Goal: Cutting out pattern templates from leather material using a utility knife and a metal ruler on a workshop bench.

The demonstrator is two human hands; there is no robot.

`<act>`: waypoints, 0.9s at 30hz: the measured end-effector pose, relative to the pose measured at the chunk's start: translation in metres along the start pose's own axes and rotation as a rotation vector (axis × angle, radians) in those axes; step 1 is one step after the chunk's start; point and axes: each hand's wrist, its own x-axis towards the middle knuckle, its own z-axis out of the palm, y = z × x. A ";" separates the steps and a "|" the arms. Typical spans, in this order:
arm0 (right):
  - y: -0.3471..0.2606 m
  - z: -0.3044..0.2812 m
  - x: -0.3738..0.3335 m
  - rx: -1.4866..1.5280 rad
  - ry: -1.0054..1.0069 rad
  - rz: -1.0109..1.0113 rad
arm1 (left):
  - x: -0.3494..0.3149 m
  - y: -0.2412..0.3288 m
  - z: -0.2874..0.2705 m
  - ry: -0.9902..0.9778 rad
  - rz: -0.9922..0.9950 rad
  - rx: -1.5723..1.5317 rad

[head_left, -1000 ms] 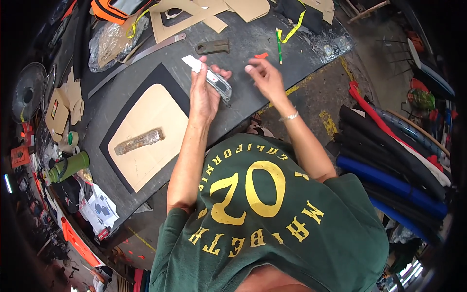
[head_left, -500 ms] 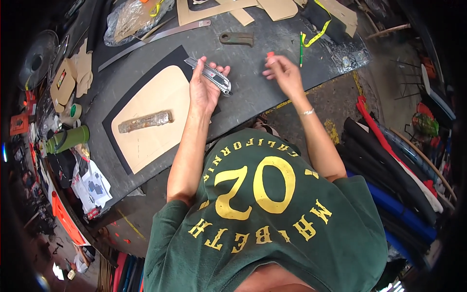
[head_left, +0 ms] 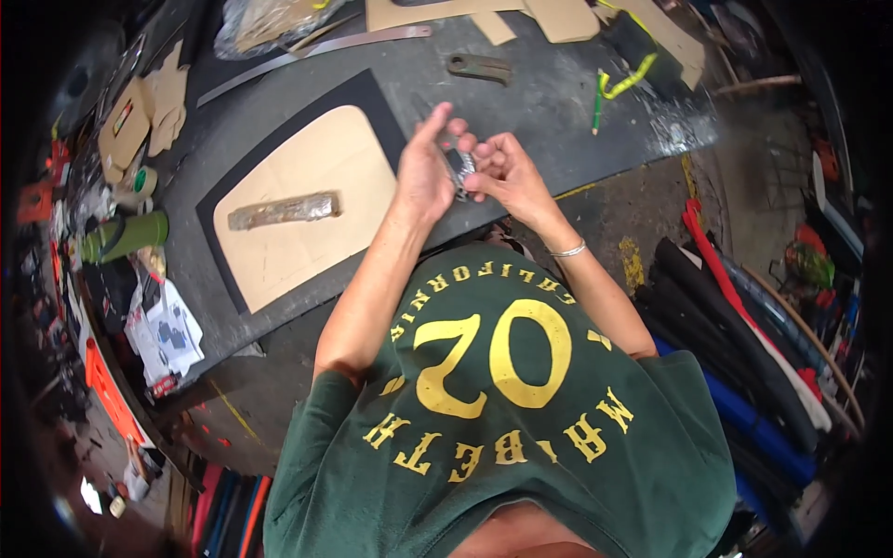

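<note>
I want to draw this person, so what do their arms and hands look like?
Both arms are bare from the short sleeves of a dark green T-shirt with big yellow print. No gloves on the left hand or the right hand. A thin silver bracelet circles the right wrist.

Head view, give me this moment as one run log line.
left hand: holds utility knife | right hand: on knife | worktable: tan template left

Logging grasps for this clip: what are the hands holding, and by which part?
Both hands, left hand and right hand, pinch a small metal cutter between them; exact part unclear.
</note>
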 end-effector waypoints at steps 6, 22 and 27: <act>0.016 0.020 -0.001 -0.016 0.129 -0.014 | -0.010 0.006 -0.007 0.030 0.044 0.431; -0.006 0.019 0.013 0.395 -0.133 0.226 | -0.009 0.104 -0.134 0.387 0.445 2.127; -0.033 0.006 0.083 -0.224 -0.265 0.221 | 0.000 0.107 -0.122 0.333 0.329 2.184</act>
